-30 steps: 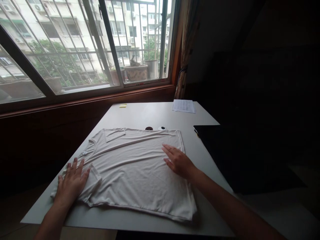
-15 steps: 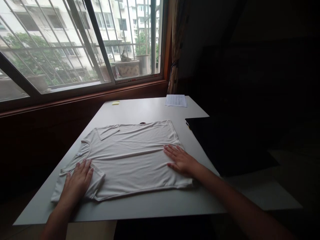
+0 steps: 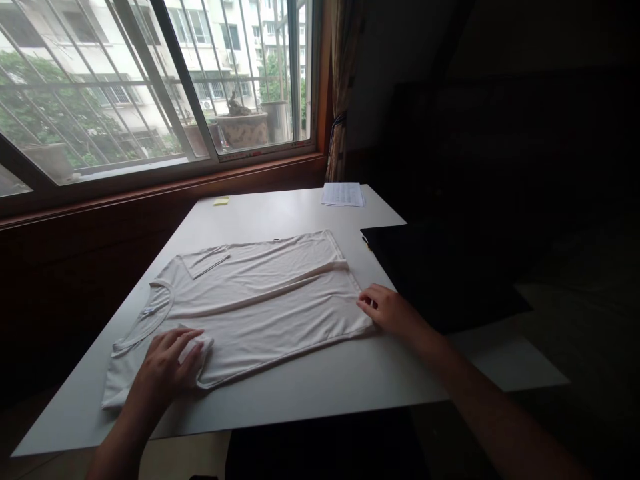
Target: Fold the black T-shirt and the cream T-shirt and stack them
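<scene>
A white T-shirt [image 3: 270, 293] lies spread on the white table [image 3: 300, 393], its neckline to the left and its hem to the right. A raised crease runs lengthwise along its middle. My left hand [image 3: 173, 360] is at the near sleeve, fingers curved over bunched fabric with the thumb apart from them. At the hem on the right, my right hand [image 3: 383, 305] has its fingertips drawn together on the shirt's edge.
Papers [image 3: 343, 194] lie at the table's far edge, and a yellow note [image 3: 221, 201] at the far left corner. Dark cloth [image 3: 440, 273] covers the right side. Beyond the table are a barred window [image 3: 150, 87] and a curtain [image 3: 338, 100].
My right hand has gone from lying flat on the shirt to pinching its hem, and the crease stands higher there. My left hand has moved right and curled at the sleeve. The view has shifted slightly.
</scene>
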The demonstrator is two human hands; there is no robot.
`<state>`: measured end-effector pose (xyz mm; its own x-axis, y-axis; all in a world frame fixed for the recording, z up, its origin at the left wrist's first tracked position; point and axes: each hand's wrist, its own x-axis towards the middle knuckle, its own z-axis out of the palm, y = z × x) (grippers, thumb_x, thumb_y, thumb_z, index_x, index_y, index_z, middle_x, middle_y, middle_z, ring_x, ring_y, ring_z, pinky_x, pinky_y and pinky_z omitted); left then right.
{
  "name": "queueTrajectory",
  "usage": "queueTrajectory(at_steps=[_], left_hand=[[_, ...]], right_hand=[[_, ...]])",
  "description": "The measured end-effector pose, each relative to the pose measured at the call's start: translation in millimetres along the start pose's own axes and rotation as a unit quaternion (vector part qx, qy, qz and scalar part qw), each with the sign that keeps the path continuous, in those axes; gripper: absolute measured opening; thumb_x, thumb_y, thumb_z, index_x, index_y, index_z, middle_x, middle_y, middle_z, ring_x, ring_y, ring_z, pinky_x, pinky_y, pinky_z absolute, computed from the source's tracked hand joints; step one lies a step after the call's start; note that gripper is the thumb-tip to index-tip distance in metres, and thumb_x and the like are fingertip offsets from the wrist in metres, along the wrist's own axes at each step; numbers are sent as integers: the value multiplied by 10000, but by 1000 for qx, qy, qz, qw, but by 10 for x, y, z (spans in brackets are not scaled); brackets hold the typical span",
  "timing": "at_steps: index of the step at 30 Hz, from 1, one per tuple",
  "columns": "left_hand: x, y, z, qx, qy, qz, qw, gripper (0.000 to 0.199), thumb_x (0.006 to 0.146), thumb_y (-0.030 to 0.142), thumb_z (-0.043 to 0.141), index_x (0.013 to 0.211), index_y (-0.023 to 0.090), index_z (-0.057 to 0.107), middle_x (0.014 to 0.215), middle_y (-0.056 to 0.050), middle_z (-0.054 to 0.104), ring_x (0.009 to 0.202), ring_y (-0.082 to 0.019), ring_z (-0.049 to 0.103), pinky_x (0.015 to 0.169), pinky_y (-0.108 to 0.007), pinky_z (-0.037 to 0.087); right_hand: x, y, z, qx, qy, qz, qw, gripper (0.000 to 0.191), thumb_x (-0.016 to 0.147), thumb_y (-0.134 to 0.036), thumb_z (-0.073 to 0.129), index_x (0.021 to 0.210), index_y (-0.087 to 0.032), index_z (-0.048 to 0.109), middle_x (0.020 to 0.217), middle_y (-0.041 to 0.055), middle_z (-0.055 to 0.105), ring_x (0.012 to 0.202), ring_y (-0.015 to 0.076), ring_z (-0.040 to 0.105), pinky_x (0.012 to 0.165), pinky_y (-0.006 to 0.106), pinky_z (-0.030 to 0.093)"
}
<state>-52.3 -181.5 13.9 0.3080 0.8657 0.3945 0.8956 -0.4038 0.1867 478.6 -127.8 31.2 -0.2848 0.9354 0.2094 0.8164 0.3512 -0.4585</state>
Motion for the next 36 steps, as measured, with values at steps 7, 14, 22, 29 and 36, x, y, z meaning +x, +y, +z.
queueTrajectory(at_steps=[7,14,22,29,36], left_hand=[[122,627,88,-84,-140,108,981,142,980,350,637,1081,262,683,1030,-50,672,939,-230,583,842,-347,482],[125,718,92,-69,-176,90,978,116,990,304,587,930,240,662,915,-40,651,833,-227,589,745,-345,440],[74,747,107,-102,-190,67,974,163,1014,287,515,917,229,633,927,-50,639,836,-212,597,751,-324,454],[97,765,94,-113,-180,67,975,168,1005,276,516,902,227,639,911,-52,644,818,-204,603,742,-314,472],[83,753,74,-110,-176,77,975,144,1004,263,519,932,239,640,920,-51,644,824,-206,614,737,-303,482]], right_hand=[[-578,126,119,85,51,164,982,452,789,-457,738,1168,-222,665,1019,58,657,689,185,620,722,354,537],[-594,-3,155,117,67,212,968,297,806,-522,706,866,-234,668,890,53,694,810,235,652,731,336,504],[-574,-20,121,124,66,167,976,339,922,-469,518,916,-228,756,949,83,707,914,261,646,838,375,483],[-464,-82,122,230,7,172,958,293,878,-471,601,974,-220,718,1042,64,679,795,193,642,730,319,512],[-420,-122,76,375,-42,246,893,492,806,-514,701,1165,-231,520,954,16,625,545,97,536,456,225,389]])
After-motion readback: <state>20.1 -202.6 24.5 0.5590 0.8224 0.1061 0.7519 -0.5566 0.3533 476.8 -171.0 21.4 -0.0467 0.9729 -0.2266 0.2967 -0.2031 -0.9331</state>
